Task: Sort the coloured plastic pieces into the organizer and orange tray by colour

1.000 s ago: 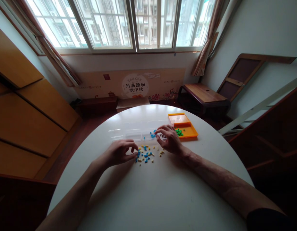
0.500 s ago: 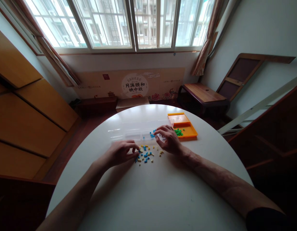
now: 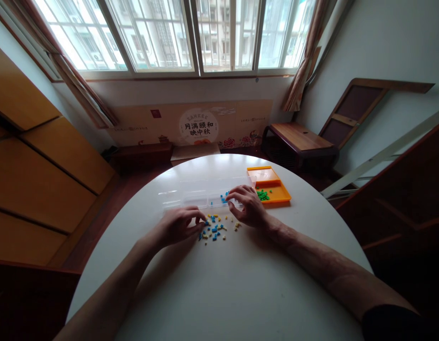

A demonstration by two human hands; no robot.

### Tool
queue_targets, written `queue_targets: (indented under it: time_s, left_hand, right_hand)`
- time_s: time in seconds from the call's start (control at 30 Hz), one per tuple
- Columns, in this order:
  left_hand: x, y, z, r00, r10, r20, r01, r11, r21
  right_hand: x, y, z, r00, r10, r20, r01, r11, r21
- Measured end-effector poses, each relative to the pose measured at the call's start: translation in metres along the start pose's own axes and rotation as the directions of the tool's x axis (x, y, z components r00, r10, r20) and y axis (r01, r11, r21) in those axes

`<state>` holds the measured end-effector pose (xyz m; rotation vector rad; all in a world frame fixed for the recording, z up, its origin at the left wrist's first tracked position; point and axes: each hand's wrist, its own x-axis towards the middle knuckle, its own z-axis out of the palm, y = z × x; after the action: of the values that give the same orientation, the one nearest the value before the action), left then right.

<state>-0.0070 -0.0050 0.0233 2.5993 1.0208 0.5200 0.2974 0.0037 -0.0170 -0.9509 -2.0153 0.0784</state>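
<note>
My left hand (image 3: 181,224) is at the left edge of a loose pile of small yellow and blue toy bricks (image 3: 214,230) on the white table. Its thumb and forefinger close on a small blue brick (image 3: 206,223). Over the clear plastic box (image 3: 195,201), my right hand (image 3: 248,204) hovers with curved fingers and a gap between thumb and forefinger. Several blue bricks (image 3: 223,199) lie in a compartment by its fingertips; the hand covers part of the box. A few pale yellow bricks (image 3: 237,227) lie below the right hand.
An orange tray (image 3: 284,193) with green bricks (image 3: 263,195) stands right of the clear box, near the right wrist. The round white table (image 3: 233,293) has its far edge below the window. A wooden stool (image 3: 301,137) stands beyond it.
The view has shifted very slightly. Both hands stay nearly where they were, the left at the pile and the right over the clear box.
</note>
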Motion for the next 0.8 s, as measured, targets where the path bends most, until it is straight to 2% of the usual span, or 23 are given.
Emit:
queue_targets:
  time_s: [0.27,0.47,0.63,0.8]
  left_hand:
    - [0.0005,-0.0014,0.0055,1.000,-0.009,-0.026,0.012,0.997,0.080]
    - [0.0022,0.0014,0.0080,0.997,0.072,-0.015,-0.069,0.991,0.115]
    - [0.0028,0.0059,0.0068,0.997,0.073,-0.037,-0.066,0.982,0.176]
    - [0.0029,0.0044,0.0075,0.995,0.096,-0.030,-0.090,0.983,0.159]
  right_hand:
    - [-0.0008,0.0009,0.0010,1.000,0.002,0.020,-0.002,1.000,-0.002]
    - [-0.0001,0.0011,0.0008,1.000,-0.018,0.018,0.018,1.000,0.004]
    - [-0.0002,0.0006,0.0007,1.000,-0.011,0.025,0.011,1.000,-0.003]
    - [-0.0004,0.0010,0.0008,1.000,-0.021,0.022,0.021,1.000,0.000]
